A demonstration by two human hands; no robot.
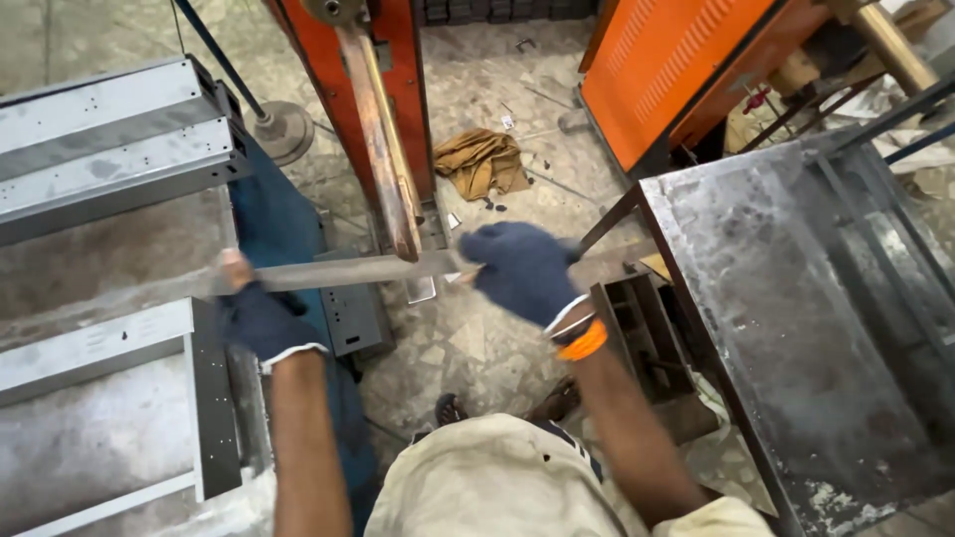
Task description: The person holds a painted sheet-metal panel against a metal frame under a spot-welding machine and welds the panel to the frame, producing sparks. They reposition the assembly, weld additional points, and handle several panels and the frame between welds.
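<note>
At the bottom of the view, the person's pale shirt (pixel 497 482) is cut off by the frame edge, and one dark shoe (pixel 450 408) shows on the stone floor (pixel 477 343) below it. Both forearms rise from there. The left hand (pixel 257 316), in a dark blue fingerless glove, is closed around one end of a flat metal strip (pixel 348 270); the fingertips are blurred. The right hand (pixel 522 270), in a full dark blue glove above an orange wristband (pixel 583 342), is clenched over the strip's other end, hiding it. The strip lies level between the hands, crossing just under the tip of a worn copper-coloured arm (pixel 383 149); whether they touch cannot be told. That arm belongs to an orange machine (pixel 398 89), whose top is out of frame. Grey metal channels (pixel 109 149) lie to the left, a stained steel table (pixel 786 298) to the right. Farther off, a tan rag (pixel 479 161) lies on the floor beside a second orange cabinet (pixel 667 70).
</note>
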